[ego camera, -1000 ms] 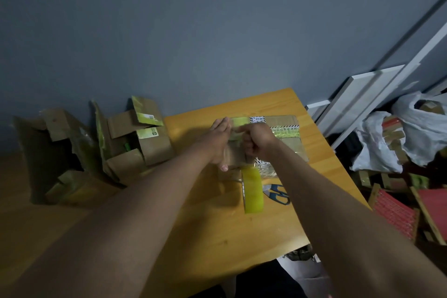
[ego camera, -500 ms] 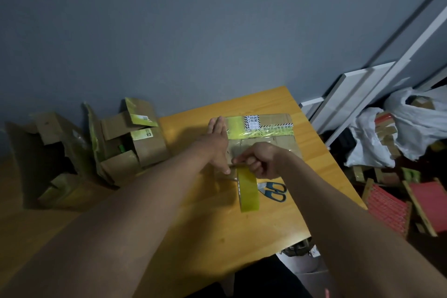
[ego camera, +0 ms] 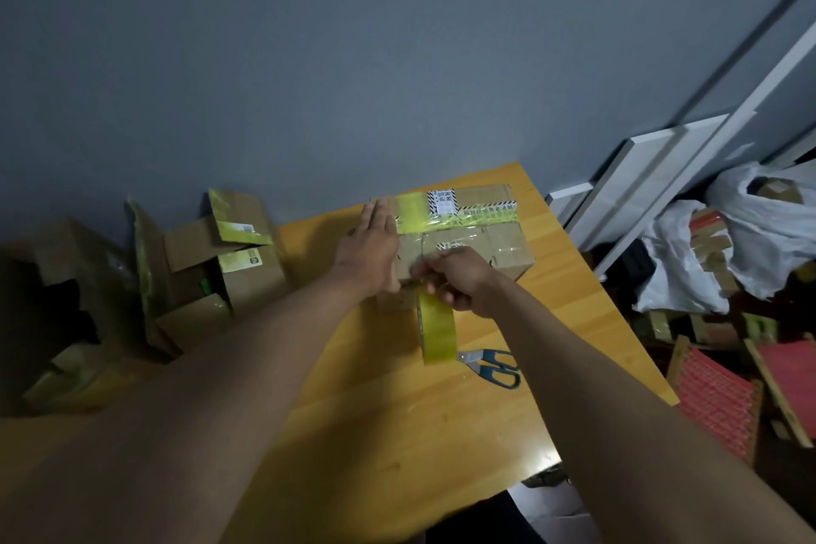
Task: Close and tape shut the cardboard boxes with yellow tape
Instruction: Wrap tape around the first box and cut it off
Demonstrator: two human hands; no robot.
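While the left hand (ego camera: 368,250) stays flat, fingers straight, pressing on the left end of the cardboard box (ego camera: 468,241), the right hand (ego camera: 455,278) has drawn back from the middle of the lid to the near edge, fingers curled round the yellow tape roll (ego camera: 436,329). The roll now hangs over the box's near side, lower than a second ago, so a strip appears to have been pulled across the top toward the person (the strip itself is too faint to trace). An older yellow band (ego camera: 450,214) already crosses the far part of the lid. The box sits on the wooden table (ego camera: 397,433), with the scissors (ego camera: 492,364) lying just beside the roll. Judging by this, the strip is about long enough; cutting it comes next. Open boxes (ego camera: 212,265) wait to the left.
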